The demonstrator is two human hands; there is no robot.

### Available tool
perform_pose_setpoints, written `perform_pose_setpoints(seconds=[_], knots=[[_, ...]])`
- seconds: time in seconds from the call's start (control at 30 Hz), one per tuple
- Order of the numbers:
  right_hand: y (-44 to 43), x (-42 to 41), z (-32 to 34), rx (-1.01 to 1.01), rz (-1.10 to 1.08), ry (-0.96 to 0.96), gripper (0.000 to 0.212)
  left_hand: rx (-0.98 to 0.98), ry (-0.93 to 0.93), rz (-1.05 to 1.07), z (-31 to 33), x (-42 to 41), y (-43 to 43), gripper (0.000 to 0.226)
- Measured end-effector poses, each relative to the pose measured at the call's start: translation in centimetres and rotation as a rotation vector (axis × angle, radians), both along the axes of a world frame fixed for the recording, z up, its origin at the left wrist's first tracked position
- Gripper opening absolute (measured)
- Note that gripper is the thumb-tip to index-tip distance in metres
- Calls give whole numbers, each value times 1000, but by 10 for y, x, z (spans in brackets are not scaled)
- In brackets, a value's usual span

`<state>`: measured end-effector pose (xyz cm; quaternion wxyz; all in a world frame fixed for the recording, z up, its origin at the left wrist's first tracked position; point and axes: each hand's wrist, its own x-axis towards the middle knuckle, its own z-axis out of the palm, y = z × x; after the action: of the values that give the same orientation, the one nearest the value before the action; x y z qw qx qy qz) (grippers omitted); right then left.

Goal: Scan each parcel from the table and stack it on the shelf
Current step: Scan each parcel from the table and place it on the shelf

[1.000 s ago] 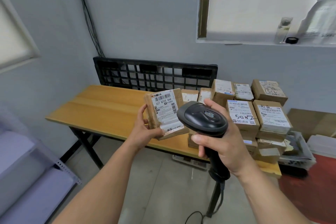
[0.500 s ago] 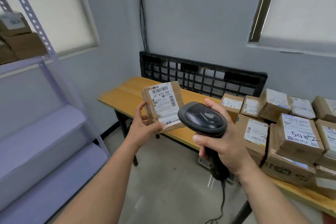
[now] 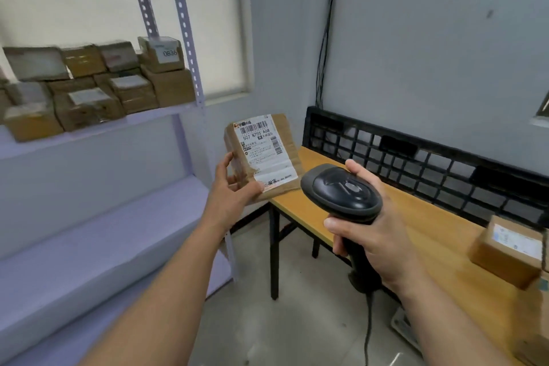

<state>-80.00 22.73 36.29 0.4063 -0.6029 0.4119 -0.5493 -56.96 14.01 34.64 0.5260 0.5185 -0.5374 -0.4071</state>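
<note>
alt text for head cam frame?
A person's left hand holds a brown cardboard parcel with a white barcode label while the right hand grips a black handheld scanner. Left, a grey metal shelf holds stacked cardboard boxes; right, a wooden table.

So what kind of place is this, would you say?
Probably a small parcel stockroom or mailroom: labelled cardboard parcels stacked on a metal shelf, a shipping-labelled parcel in the left hand, and a corded barcode scanner in the right hand.

Ahead of us a black plastic pallet [image 3: 416,163] upright against the grey wall [image 3: 430,53], dark cables [image 3: 325,38] running down it, a blinded window [image 3: 219,38] on our left, grey floor [image 3: 267,321] below us.
</note>
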Motion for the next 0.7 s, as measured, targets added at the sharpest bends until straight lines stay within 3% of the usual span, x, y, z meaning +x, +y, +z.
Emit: perform_pose_setpoints(seconds=[0.13, 0.43, 0.7], knots=[[-40, 59, 7, -14, 59, 13, 88, 0, 6, 78, 12, 62, -30, 86], [-123, 175, 8, -21, 140, -56, 88, -58, -6, 204, 41, 189, -97, 70], [-182, 238, 15, -12, 213, -80, 85, -94, 0, 334, 93, 269, -155, 79]])
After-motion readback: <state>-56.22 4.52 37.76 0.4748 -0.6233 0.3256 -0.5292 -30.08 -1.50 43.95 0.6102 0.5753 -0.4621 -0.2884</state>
